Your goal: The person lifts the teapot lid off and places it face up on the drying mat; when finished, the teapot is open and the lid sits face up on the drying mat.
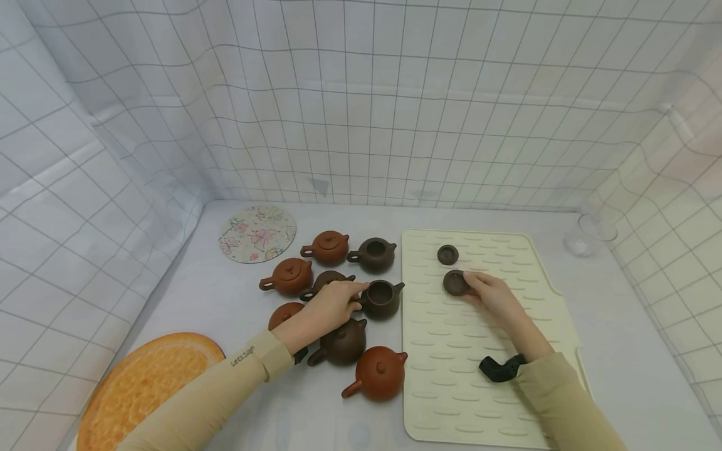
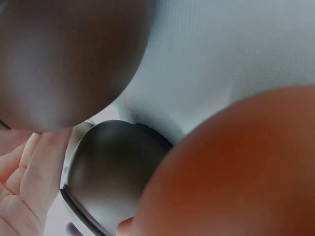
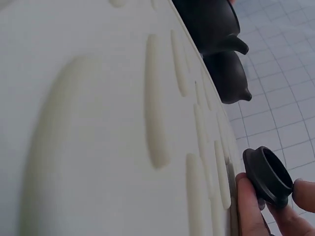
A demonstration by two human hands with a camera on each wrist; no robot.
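My left hand (image 1: 331, 308) holds a dark brown lidless teapot (image 1: 379, 310) at its handle side, its index finger reaching to the rim. The grip on the handle is partly hidden. Over the cream mat (image 1: 440, 401), my right hand (image 1: 493, 299) pinches a dark brown teapot lid (image 3: 263, 172) by its edge, hollow side up. A smaller dark lid (image 1: 448, 254) lies hollow side up on the mat just behind. Another lidless dark teapot (image 1: 376, 258) stands behind the held one. Below my left wrist sits a lidded dark teapot (image 1: 344, 344).
Several reddish-brown lidded teapots, among them one at the front (image 1: 380, 374) and one at the back (image 1: 329, 247), crowd around my left arm. A round floral mat (image 1: 259, 235) lies back left, an orange round mat (image 1: 152, 382) front left. A clear glass container (image 1: 586, 238) stands back right.
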